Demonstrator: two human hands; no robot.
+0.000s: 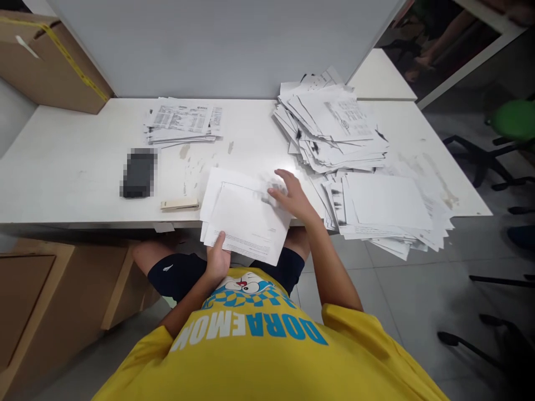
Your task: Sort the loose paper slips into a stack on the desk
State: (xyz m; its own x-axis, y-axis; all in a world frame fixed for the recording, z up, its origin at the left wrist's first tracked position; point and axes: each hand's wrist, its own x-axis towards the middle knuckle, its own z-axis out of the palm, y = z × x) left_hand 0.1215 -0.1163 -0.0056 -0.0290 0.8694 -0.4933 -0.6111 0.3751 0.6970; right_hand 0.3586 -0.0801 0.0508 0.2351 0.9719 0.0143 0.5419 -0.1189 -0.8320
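Note:
My left hand (218, 260) holds several sheets of paper (251, 220) by their near left edge, thumb on top. They rest partly over the desk's front edge, above my lap; the top one is mostly blank with some lines of print. My right hand (291, 196) is at their upper right corner, fingers spread, next to a smeared printed patch. Whether its fingertips touch the paper is unclear. Left of the sheets lies a cream-coloured stapler (179, 204).
A white desk (75, 161) bears a small paper stack (181, 120), a pixelated dark object (140, 172), a tall untidy paper pile (334, 128) and another pile (388, 203) overhanging the front edge. A cardboard box (50, 67) stands back left. A person's arm (447, 39) shows back right.

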